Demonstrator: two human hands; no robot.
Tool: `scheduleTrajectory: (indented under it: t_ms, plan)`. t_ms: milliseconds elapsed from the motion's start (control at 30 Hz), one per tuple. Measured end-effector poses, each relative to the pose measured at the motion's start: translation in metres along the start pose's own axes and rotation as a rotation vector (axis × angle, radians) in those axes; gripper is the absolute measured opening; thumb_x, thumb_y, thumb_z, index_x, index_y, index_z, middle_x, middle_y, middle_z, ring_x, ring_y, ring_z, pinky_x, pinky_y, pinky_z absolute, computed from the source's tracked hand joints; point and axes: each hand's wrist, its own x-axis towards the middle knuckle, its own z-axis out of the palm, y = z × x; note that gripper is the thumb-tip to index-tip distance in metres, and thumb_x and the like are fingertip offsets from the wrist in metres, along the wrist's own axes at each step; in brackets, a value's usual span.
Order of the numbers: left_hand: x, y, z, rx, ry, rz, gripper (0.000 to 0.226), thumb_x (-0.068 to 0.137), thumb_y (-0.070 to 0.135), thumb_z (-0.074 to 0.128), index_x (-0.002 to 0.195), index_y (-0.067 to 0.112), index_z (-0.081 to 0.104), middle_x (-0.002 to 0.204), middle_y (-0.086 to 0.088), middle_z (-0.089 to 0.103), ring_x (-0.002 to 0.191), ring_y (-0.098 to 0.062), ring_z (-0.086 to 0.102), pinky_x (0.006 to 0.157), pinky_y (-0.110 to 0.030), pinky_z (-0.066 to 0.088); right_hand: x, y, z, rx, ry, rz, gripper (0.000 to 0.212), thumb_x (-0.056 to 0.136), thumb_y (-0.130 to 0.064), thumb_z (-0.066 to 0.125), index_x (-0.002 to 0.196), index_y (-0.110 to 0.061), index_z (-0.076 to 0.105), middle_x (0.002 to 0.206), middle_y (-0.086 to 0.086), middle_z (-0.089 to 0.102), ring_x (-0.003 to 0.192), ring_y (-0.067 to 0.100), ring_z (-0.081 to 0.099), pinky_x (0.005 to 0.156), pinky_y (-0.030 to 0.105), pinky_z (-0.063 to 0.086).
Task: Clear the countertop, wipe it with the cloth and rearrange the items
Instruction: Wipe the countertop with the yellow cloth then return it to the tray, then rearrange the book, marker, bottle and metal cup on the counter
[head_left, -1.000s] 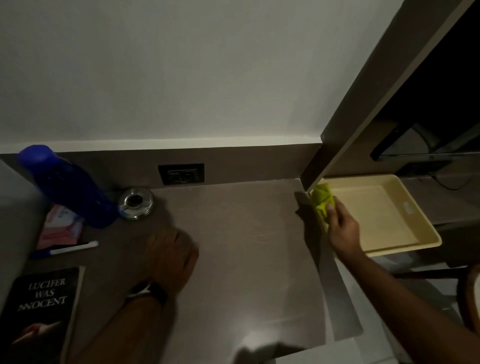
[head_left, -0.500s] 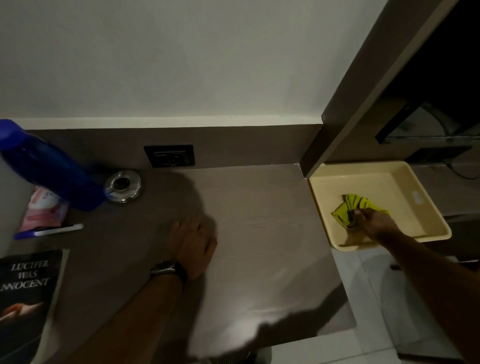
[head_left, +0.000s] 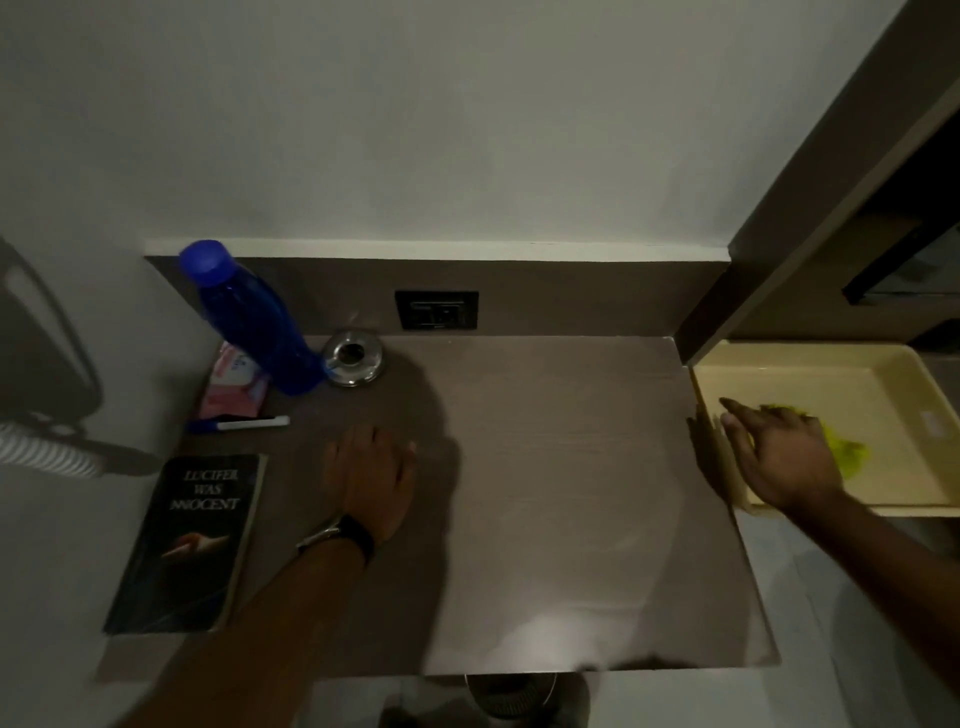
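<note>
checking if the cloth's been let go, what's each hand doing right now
Left hand: open, flat on the countertop, holding nothing.
Right hand: open, fingers spread above the yellow cloth in the tray.

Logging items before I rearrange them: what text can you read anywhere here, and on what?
"LUCIFER WAS INNOCENT": cover of the black book, lying front left on the countertop.
Pink packet behind the blue bottle: has print, too blurred to read.
Small label in the beige tray: too small to read.
Wall socket: markings unreadable.
</note>
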Motion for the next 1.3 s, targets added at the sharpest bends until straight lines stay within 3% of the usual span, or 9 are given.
scheduleTrajectory:
  t_ms: [133, 300, 533, 633, 733, 900, 1067, 1200, 1300]
  plan:
    - [-0.023, -0.087, -0.006, 0.046, 0.033, -0.387, 0.035, 0.091, 0.032, 0.057, 0.114, 0.005, 0.059, 0.118, -0.024, 0.058, 0.106, -0.041, 0.056, 0.091, -0.055, 0.048, -0.018, -0.054, -0.012, 0.066, 0.073, -0.108, 0.049, 0.105, -0.045, 0.03, 0.113, -0.02, 0.072, 0.105, 0.011, 0.076, 0.097, 0.036, 0.061, 0.082, 0.045, 0.043]
    - [-0.057, -0.185, -0.001, -0.093, 0.036, -0.692, 0.046, 0.079, 0.01, 0.068, 0.121, -0.005, 0.055, 0.126, -0.039, 0.046, 0.114, -0.059, 0.046, 0.097, -0.066, 0.042, -0.045, -0.138, -0.02, 0.261, 0.013, -0.205, 0.048, 0.105, -0.045, 0.031, 0.109, -0.019, 0.071, 0.101, 0.006, 0.072, 0.094, 0.028, 0.062, 0.084, 0.041, 0.046]
    - [-0.068, -0.213, 0.012, 0.046, -0.207, -0.542, 0.065, 0.084, 0.028, 0.065, 0.145, 0.022, 0.045, 0.128, -0.03, 0.051, 0.111, -0.051, 0.055, 0.09, -0.055, 0.052, -0.099, -0.281, -0.032, 0.617, -0.392, -0.269, 0.052, 0.109, -0.053, 0.032, 0.097, -0.019, 0.07, 0.087, 0.003, 0.077, 0.081, 0.025, 0.071, 0.071, 0.035, 0.052]
    - [-0.065, -0.195, 0.012, -0.068, -0.215, -0.581, 0.074, 0.089, 0.054, 0.061, 0.151, 0.023, 0.035, 0.137, -0.03, 0.042, 0.123, -0.049, 0.047, 0.103, -0.057, 0.046, -0.123, -0.332, -0.029, 0.787, -0.522, -0.303, 0.048, 0.107, -0.05, 0.041, 0.084, -0.015, 0.062, 0.072, 0.002, 0.07, 0.067, 0.019, 0.066, 0.068, 0.035, 0.052]
    - [-0.066, -0.144, 0.011, -0.29, -0.197, -0.48, 0.076, 0.087, 0.045, 0.069, 0.152, 0.02, 0.037, 0.145, -0.028, 0.039, 0.128, -0.047, 0.046, 0.108, -0.055, 0.041, -0.137, -0.361, -0.024, 0.894, -0.512, -0.222, 0.042, 0.105, -0.053, 0.045, 0.084, -0.019, 0.059, 0.071, -0.002, 0.068, 0.066, 0.014, 0.065, 0.067, 0.034, 0.053]
    - [-0.055, -0.063, 0.016, -0.619, -0.248, -0.26, 0.075, 0.082, 0.027, 0.079, 0.147, 0.019, 0.043, 0.145, -0.028, 0.034, 0.126, -0.048, 0.046, 0.106, -0.051, 0.044, -0.129, -0.371, -0.022, 0.86, -0.426, -0.068, 0.039, 0.098, -0.063, 0.052, 0.109, -0.027, 0.06, 0.084, -0.006, 0.07, 0.077, 0.012, 0.068, 0.068, 0.035, 0.059]
    - [-0.062, -0.001, 0.024, -0.397, -0.278, -0.021, 0.077, 0.083, 0.045, 0.065, 0.149, 0.043, 0.026, 0.136, -0.009, 0.036, 0.127, -0.031, 0.041, 0.103, -0.046, 0.049, -0.116, -0.343, -0.023, 0.771, -0.413, 0.046, 0.033, 0.093, -0.047, 0.073, 0.102, -0.024, 0.052, 0.091, -0.012, 0.064, 0.078, 0.01, 0.064, 0.058, 0.021, 0.05]
    - [-0.07, 0.016, 0.025, -0.681, -0.302, -0.017, 0.075, 0.082, 0.01, 0.066, 0.146, 0.034, 0.036, 0.133, -0.002, 0.039, 0.114, -0.015, 0.048, 0.107, -0.028, 0.047, -0.113, -0.304, -0.018, 0.685, -0.463, 0.107, 0.029, 0.09, -0.032, 0.077, 0.099, -0.021, 0.052, 0.091, -0.002, 0.067, 0.086, 0.025, 0.07, 0.068, 0.032, 0.05]
    - [-0.069, 0.01, 0.034, -0.651, -0.218, -0.076, 0.074, 0.081, 0.016, 0.076, 0.143, 0.029, 0.038, 0.135, 0.0, 0.034, 0.116, -0.013, 0.05, 0.11, -0.025, 0.044, -0.108, -0.29, -0.017, 0.665, -0.482, 0.125, 0.032, 0.088, -0.033, 0.079, 0.101, -0.019, 0.054, 0.097, 0.007, 0.074, 0.09, 0.031, 0.072, 0.071, 0.033, 0.051]
